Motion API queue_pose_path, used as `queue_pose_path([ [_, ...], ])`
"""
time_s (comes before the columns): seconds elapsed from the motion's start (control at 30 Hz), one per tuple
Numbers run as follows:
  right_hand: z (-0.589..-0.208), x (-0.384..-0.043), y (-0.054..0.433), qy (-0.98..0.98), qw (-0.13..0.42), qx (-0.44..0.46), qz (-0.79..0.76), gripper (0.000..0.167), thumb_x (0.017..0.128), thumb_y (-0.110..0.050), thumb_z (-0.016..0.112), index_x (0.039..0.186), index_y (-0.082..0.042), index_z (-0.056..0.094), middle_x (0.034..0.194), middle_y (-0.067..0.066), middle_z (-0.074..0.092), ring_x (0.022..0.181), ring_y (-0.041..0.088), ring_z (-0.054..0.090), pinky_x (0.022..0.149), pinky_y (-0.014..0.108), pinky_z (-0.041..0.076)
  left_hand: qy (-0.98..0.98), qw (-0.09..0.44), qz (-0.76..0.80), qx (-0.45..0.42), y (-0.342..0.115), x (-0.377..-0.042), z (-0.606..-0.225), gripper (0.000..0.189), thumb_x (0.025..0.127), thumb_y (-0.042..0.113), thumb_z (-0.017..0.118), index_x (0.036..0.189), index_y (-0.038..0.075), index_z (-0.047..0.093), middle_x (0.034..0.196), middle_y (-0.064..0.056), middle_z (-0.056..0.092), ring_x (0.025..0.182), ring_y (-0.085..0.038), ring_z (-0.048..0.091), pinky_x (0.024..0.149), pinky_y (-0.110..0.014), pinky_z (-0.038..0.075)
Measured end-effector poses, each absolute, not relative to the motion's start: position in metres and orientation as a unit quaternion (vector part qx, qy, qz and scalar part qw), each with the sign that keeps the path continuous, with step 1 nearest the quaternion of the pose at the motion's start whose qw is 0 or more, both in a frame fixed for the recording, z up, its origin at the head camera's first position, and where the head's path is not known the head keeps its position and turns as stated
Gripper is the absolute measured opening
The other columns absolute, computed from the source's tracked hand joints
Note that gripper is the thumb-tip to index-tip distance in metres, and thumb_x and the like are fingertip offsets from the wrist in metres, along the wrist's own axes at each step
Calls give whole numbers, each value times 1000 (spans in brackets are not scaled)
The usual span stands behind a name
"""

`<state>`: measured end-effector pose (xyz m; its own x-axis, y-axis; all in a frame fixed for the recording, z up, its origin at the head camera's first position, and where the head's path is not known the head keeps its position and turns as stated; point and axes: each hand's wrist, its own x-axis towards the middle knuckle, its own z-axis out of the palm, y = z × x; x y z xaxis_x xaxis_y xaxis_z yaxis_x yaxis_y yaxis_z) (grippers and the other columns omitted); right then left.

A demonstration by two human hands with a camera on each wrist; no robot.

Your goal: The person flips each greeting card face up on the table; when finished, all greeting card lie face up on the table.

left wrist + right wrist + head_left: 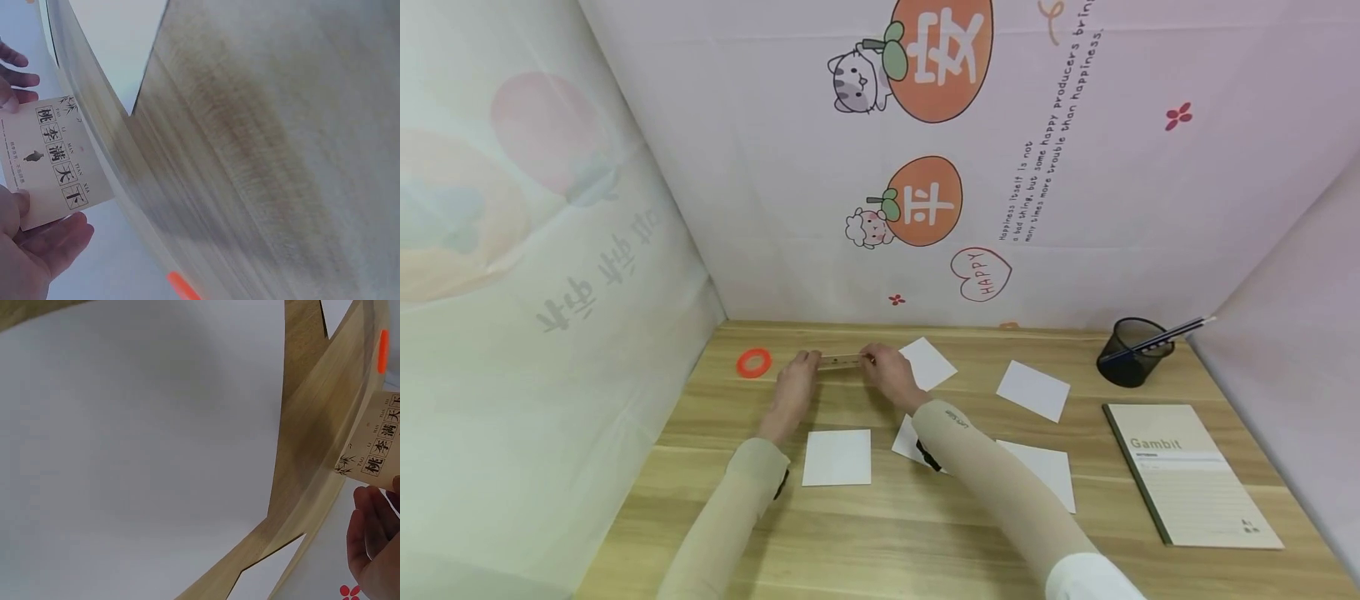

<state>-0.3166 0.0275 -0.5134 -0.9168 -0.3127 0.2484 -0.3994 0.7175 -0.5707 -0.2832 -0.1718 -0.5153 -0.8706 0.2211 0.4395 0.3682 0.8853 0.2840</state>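
A beige card (87, 165) printed with large boxed Chinese characters and a small bamboo drawing is held up between both hands near the back of the table. My left hand (793, 390) pinches one end, its thumb lying on the printed face in the left wrist view. At the opposite end, my right hand (891, 375) pinches the card too. The right wrist view shows only part of the card and the right hand's fingers (358, 540). Left of the hands lies an orange ring (754, 362), and a white paper square (837, 457) rests in front of them.
More white sheets lie to the right: one behind the right hand (929, 364), another (1033, 390) farther right, others partly under the right sleeve. A notebook (1198, 475) and a black mesh pen cup (1131, 358) with pencils stand at the right. Printed curtains border the table (880, 550).
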Motion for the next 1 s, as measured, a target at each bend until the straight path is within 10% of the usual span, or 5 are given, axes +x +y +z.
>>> queue_pose_path([
  [1.0,-516,-322,37,-892,93,183,403,24,98,-21,56,109,-4,68,90,6,64,77,16,57,65,29,49,-948,89,-294,-88,-174,-287,-479,21,95,12,61,110,-2,68,98,-14,69,83,-22,63,69,-36,53],
])
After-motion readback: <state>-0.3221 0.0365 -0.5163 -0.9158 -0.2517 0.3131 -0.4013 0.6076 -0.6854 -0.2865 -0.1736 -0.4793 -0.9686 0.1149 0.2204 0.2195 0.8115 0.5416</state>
